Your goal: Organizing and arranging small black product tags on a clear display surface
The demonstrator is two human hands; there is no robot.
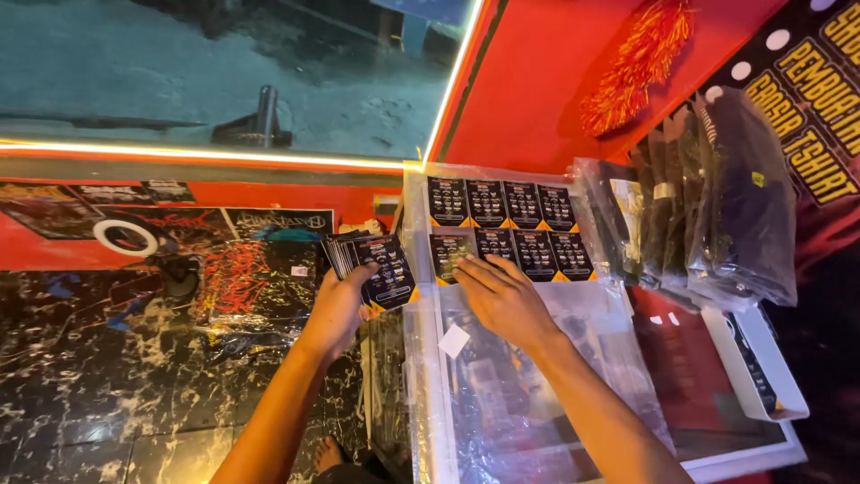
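My left hand point(336, 309) grips a fanned stack of small black cards with orange corners point(372, 266), held just left of a clear plastic-covered surface point(537, 376). My right hand point(502, 296) lies flat on that plastic, its fingertips pressing a card point(451, 254) at the left end of the lower row. Two rows of the same black cards point(515, 224) lie side by side on the plastic beyond my fingers.
Black garments in clear bags point(708, 197) stand in a row at the right. A red wall point(546, 81) with an orange tassel point(640, 58) rises behind. Dark printed shirts point(251, 269) lie at the left on a marbled black floor point(107, 394). A white box point(761, 367) sits at the right.
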